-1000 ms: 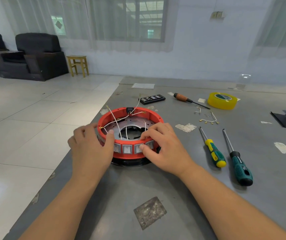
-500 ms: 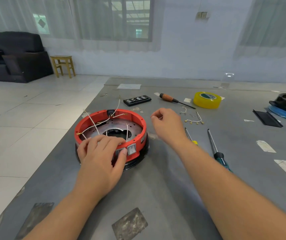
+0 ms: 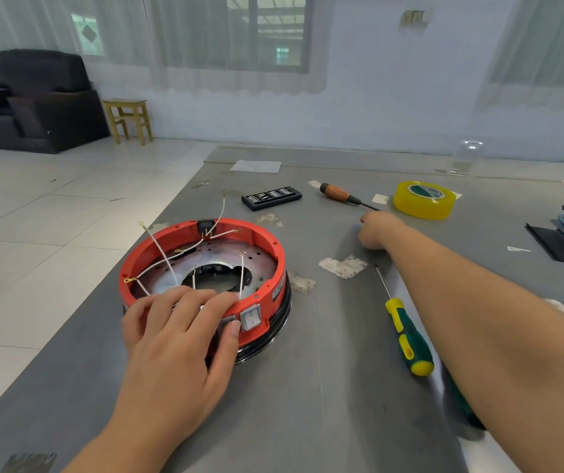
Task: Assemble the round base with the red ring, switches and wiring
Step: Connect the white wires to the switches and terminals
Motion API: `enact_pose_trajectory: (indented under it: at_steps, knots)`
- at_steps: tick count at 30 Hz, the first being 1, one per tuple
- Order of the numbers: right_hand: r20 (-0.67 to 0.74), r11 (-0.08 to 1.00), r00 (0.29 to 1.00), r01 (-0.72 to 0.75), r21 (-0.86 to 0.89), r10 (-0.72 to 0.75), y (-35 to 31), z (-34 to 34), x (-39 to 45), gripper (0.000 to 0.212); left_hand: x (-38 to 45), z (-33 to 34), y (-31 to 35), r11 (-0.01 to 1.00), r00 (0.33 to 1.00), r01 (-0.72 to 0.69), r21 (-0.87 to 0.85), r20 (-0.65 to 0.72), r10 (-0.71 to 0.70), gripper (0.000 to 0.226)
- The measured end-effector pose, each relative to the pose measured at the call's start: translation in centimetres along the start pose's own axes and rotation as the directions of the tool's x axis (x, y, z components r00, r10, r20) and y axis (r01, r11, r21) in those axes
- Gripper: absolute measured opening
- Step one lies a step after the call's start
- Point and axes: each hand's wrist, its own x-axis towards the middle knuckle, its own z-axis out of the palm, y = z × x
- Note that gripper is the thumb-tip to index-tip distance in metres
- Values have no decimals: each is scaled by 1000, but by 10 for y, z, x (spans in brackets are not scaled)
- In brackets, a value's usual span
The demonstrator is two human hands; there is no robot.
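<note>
The red ring sits on the black round base at the table's left side. Inside it lie a perforated metal plate and several white wires with ring terminals that stick up. One white rocker switch shows on the ring's near wall. My left hand grips that near wall, fingers inside the rim, thumb on the outside over another switch. My right hand is stretched far out, knuckles up, fingers curled down on the table near the yellow tape; what is under it is hidden.
A yellow tape roll, a wood-handled screwdriver and a black bit case lie at the back. A yellow-green screwdriver lies beside my right forearm. A black strip is at the far right. The table's left edge drops to the tiled floor.
My right hand has left the ring's switches and reached away to the far right of the table. My left hand has slid over the ring's near rim.
</note>
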Motion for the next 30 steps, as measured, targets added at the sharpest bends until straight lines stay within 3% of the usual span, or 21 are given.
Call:
enact_pose_trajectory:
  at_steps: [6,10,15,22,30]
  knots:
    - [-105,999,994,-21,-33,17,-15,9,10,36,1,1,0,1000,1000,2,-7,-7,-2,36]
    - [-211,999,977,34,-40,-42,-35,15,-3,36,0,-1,1,1000,1000,7,-10,2,-7,36]
    - [-249,996,965,92,17,-85,-58,19,-42,33,1,-3,2,1000,1000,6,-13,-5,-6,33]
    - [-286,940,953,181,289,-95,-80,43,-113,32,-1,-9,3,998,999,30,-60,-42,-32,30]
    - [-505,792,863,317,522,-12,-90,70,-185,27,-2,-21,4,990,994,105,-90,35,-102,39]
